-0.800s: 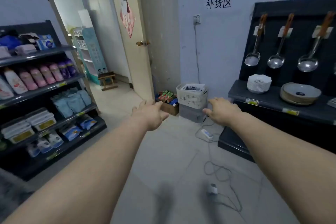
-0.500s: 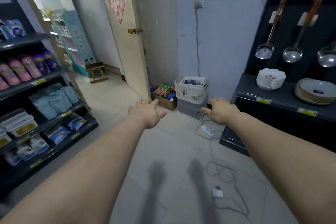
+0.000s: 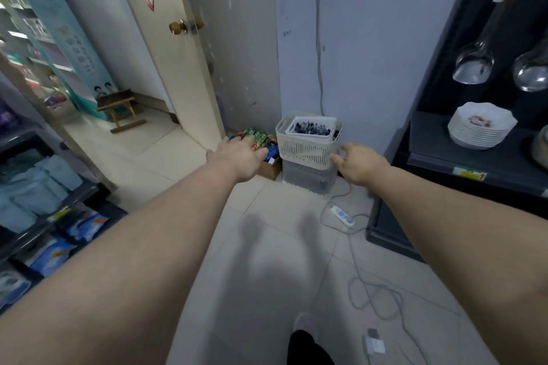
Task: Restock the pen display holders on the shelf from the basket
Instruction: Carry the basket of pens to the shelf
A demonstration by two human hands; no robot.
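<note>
Dim, flat indoor light; soft shadows on floor (image 3: 267,234); motion blur + fisheye warp twd edges.

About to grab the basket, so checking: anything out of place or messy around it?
Yes. A grey cable lies in loose loops across the floor, and a power strip sits just in front of the stacked cream basket: a likely trip hazard. The basket itself stands upright, nothing spilled.

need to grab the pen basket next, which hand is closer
Probably right: the right hand is at a corner of the white basket; the left hand hovers over the box beside it.
</note>
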